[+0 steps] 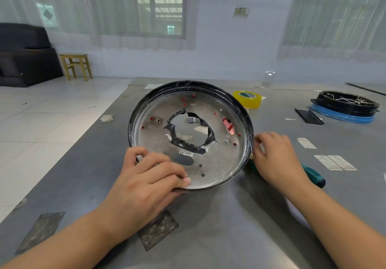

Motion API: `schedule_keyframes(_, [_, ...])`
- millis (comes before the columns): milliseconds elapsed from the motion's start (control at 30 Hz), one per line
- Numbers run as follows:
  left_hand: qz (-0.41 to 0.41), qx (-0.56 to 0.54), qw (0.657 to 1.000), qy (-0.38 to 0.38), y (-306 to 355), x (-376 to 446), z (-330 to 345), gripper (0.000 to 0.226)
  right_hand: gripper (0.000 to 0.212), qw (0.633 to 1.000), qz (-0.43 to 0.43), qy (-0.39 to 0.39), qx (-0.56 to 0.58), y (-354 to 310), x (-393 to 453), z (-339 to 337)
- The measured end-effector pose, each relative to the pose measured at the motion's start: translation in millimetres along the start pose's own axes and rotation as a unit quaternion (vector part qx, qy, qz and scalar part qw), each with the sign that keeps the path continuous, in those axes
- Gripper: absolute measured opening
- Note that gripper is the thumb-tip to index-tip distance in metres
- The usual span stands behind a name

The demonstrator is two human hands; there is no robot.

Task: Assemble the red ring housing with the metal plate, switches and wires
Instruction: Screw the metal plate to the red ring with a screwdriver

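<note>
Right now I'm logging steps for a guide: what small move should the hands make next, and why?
Probably lay the metal plate flat on the table: it is tilted up, the left hand gripping its near rim, the right hand at its right edge beside the screwdriver.

Dull, scratched metal plate [217, 164] with glossy black rim lies on matt grey table [229, 227].

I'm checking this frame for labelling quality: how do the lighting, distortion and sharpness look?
Head view: soft daylight from the curtained windows, no harsh glare; the metal plate shows only a dull sheen; a faint shadow falls on the table under the plate; wide-angle bending curves the table edges; the left hand and right hand look sharp.
</note>
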State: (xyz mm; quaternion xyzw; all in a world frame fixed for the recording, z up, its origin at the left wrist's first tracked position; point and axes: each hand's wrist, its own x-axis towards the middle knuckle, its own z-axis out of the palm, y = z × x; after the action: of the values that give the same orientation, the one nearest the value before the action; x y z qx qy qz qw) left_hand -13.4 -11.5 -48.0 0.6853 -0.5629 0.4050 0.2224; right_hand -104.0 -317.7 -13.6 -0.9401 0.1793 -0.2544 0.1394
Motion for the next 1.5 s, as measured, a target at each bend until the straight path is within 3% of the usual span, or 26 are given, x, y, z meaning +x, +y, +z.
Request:
schedule_keyframes(100, [0.003,0.006,1.000,-0.007,-0.6,-0.4,-0.8,0.016,0.050,0.973,0.056,0.042,0.221,-19.3,-7.0,-7.1])
schedule_keyframes(167, [0.004,0.014,1.000,-0.012,-1.1,-0.3,-2.3,0.020,0.073,0.947,0.107,-0.005,0.302,-31.5,-11.4,-7.6])
schedule_keyframes(233, [0.004,0.024,1.000,-0.014,-1.4,0.7,-4.3,0.022,0.082,0.927,0.130,-0.073,0.344,-38.6,-14.4,-3.9])
schedule_keyframes(333, [0.009,0.037,0.999,-0.014,-1.5,2.8,-7.4,0.025,0.062,0.883,0.143,-0.153,0.421,-42.3,-17.1,2.0])
schedule_keyframes(433, [0.026,0.050,0.998,-0.021,0.4,3.3,-8.4,0.026,0.057,0.807,0.190,-0.207,0.519,-39.0,-16.7,5.7])
schedule_keyframes(667, [0.013,0.077,0.996,-0.039,-3.2,2.2,-6.6,0.014,0.004,0.737,0.279,-0.151,0.597,-50.2,-20.8,11.1])
schedule_keyframes(800, [0.009,0.118,0.991,-0.062,2.2,4.5,-3.3,0.025,0.018,0.698,0.275,-0.144,0.645,-72.9,-34.5,18.2])
schedule_keyframes(967, [-0.010,0.164,0.982,-0.096,17.5,6.4,4.1,0.033,0.049,0.620,0.265,-0.193,0.713,-99.2,-55.0,28.3])
schedule_keyframes(1133, [-0.017,0.150,0.985,-0.081,12.0,7.0,-3.7,0.028,0.064,0.587,0.261,-0.253,0.723,-99.4,-57.0,23.5])
schedule_keyframes(1233, [-0.021,0.137,0.987,-0.079,7.4,7.0,-6.3,0.025,0.065,0.609,0.247,-0.295,0.694,-92.3,-51.6,16.3])
schedule_keyframes(1400, [-0.010,0.132,0.989,-0.071,2.9,7.4,-6.6,0.025,0.088,0.637,0.263,-0.249,0.681,-78.3,-40.0,12.2])
schedule_keyframes(1500, [0.003,0.121,0.990,-0.075,0.2,5.9,-7.3,0.027,0.096,0.601,0.272,-0.265,0.704,-74.0,-37.8,14.1])
